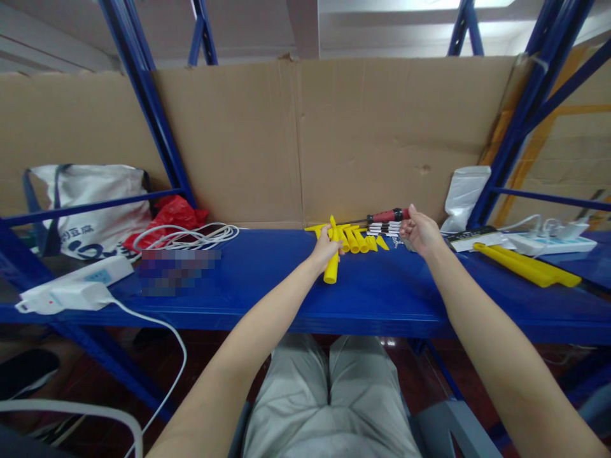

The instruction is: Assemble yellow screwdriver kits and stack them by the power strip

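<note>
My left hand [327,247] is closed around a yellow plastic tube [331,272], which stands out below and above the fingers. Behind and beside it on the blue shelf [267,280] lie several more yellow tubes and pointed pieces [356,240]. My right hand [421,232] is raised at the right of these pieces, thumb and fingers pinched together. What it holds, if anything, is too small to tell. Close to its fingertips are the red and black handle of a screwdriver [389,215], a clear plastic bag [407,236] and several small black-and-white items [382,229].
Cardboard [229,140] walls off the back. Two long yellow pieces [527,266] lie at right before a power strip [551,243]; a white pouch [465,197] stands behind. Left are a tote bag [95,210], red plastic bag [176,216], coiled white cable [210,235] and another power strip [76,284].
</note>
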Motion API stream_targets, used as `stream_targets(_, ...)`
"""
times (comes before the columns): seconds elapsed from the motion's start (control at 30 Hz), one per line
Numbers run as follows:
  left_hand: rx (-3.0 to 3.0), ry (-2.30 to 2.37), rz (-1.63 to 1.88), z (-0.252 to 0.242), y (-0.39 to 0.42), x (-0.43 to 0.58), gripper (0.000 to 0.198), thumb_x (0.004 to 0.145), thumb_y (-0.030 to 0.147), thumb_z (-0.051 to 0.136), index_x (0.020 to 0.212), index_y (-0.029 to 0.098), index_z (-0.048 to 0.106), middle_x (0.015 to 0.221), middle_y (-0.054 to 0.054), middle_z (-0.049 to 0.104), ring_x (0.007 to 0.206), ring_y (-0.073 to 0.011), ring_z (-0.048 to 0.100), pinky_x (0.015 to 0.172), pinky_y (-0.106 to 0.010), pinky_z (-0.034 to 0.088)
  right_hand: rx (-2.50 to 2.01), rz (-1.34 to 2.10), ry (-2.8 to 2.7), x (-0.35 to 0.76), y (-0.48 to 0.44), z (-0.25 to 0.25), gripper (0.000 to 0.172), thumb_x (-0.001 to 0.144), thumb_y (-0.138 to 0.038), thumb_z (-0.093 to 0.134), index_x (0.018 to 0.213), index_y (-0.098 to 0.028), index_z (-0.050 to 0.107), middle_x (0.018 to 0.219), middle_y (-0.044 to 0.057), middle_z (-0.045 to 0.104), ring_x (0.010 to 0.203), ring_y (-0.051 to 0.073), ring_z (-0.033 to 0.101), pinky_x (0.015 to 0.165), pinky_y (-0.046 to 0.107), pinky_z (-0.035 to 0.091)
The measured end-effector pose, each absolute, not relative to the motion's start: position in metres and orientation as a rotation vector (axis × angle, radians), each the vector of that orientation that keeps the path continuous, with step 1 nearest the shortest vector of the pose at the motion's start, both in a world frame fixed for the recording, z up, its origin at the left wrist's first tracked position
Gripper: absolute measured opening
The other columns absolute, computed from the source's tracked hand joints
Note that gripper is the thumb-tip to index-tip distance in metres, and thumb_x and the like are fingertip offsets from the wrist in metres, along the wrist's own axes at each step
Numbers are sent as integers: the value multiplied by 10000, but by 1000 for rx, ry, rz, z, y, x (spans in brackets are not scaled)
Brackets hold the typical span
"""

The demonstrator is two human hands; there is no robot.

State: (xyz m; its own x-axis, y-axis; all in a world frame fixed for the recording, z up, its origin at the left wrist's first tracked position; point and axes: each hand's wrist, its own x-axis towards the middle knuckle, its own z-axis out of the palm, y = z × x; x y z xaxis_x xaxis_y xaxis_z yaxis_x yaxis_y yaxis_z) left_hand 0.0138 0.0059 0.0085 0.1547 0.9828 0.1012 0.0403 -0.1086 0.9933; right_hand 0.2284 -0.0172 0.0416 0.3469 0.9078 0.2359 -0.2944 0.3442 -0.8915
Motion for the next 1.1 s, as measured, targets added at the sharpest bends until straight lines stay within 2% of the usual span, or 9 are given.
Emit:
stream_targets(0.3,1407,1082,1139,8,5,15,699,749,-22,481,1355,262,275,877,-7,567,461,-46,489,401,-160,360,-885,943,-839,229,-17,42,372,797,-449,665,656,-209,418,398,-68,440,334,62,405,336,161,360)
stream_targets(0.47,1426,1082,1127,8,5,14,724,745,-32,467,1369,276,272,912,-10,570,457,-45,487,411,-172,370,-891,959,-777,230,-13,41,346,797,-395,675,655,-209,419,386,-79,404,334,77,433,329,164,374)
stream_targets(0.6,1442,1068,1111,8,3,16,761,724,-41,473,1383,287,278,951,-17,574,468,-43,494,410,-174,375,-869,980,-650,231,-12,43,309,850,-323,600,630,-204,421,378,-75,372,384,92,507,368,155,429)
stream_targets(0.7,1447,1020,1097,9,-1,17,786,709,-47,482,1392,286,279,957,-20,586,463,-42,496,397,-167,362,-846,972,-588,232,-13,45,308,878,-281,531,607,-204,406,375,-76,335,378,88,493,383,152,440)
stream_targets(0.9,1367,1027,1138,12,0,17,817,707,-40,477,1424,290,265,948,-31,608,463,-53,503,404,-173,364,-870,915,-517,233,-16,46,248,865,-241,489,632,-208,409,384,-86,289,331,79,398,320,155,362)
stream_targets(1.1,1321,1167,1221,10,11,14,806,720,-3,512,1455,256,305,930,-70,642,514,-112,558,477,-235,438,-998,826,-565,227,-16,45,190,830,-211,511,665,-213,416,395,-83,320,328,87,397,308,173,332)
